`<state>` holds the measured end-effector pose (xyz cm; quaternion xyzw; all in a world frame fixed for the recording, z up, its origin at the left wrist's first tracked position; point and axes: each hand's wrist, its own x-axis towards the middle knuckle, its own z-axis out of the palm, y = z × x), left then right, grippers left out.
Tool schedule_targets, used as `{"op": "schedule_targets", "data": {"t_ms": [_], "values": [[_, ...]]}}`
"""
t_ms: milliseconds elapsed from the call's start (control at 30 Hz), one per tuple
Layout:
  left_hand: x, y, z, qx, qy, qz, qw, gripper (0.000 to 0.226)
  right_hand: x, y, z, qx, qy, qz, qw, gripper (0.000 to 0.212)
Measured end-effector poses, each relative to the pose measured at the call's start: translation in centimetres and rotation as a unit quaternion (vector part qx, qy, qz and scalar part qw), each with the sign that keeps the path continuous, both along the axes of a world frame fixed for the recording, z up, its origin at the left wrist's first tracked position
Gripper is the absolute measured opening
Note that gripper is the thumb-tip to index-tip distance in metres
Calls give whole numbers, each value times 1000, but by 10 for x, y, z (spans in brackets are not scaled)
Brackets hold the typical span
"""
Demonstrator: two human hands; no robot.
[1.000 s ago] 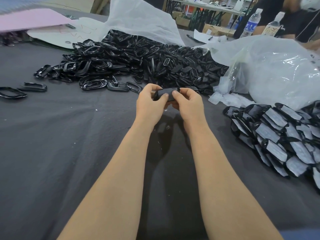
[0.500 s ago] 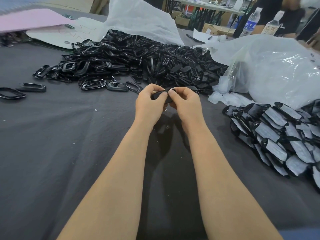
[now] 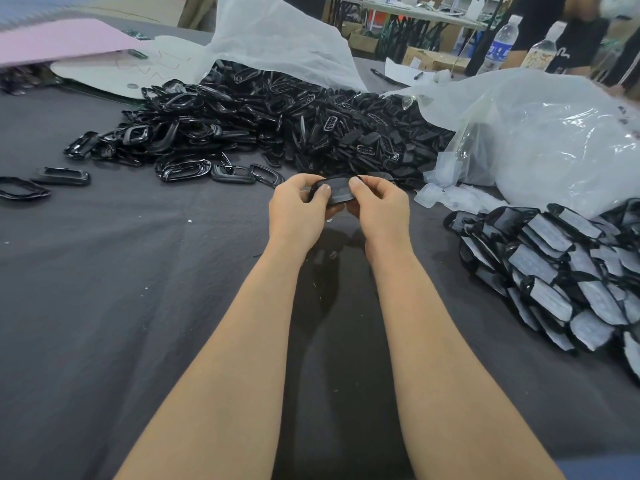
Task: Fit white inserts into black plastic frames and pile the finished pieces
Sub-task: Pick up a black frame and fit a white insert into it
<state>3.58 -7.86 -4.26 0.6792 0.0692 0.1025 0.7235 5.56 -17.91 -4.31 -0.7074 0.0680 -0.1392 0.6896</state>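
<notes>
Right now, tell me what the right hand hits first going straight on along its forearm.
The right hand, gripping a black piece, would likely meet the heap of black frames just beyond; its height above the cloth is unclear.

Most of frame (image 3: 335, 191) hidden under my fingers (image 3: 323, 192), can't tell if it's filled. Rt edge cuts off finished pile (image 3: 550, 268). Bg bottles (image 3: 500, 46) blurry, labels unreadable.

The person's forearms (image 3: 242, 341) are bare, as are the left hand (image 3: 298, 216) and right hand (image 3: 381, 213). The thumbnails (image 3: 325, 190) are short and plain. Blue cloth (image 3: 602, 470) shows at the near right corner.
</notes>
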Motion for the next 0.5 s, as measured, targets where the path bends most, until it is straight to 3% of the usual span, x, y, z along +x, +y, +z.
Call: {"op": "schedule_targets", "data": {"t_ms": [333, 500], "values": [[1, 3, 2, -43, 18, 32, 998, 18, -3, -2, 2, -147, -1, 55, 988, 13], [1, 2, -1, -15, 16, 7, 1000, 11, -3, -2, 1, -144, 7, 19, 989, 11]]}}
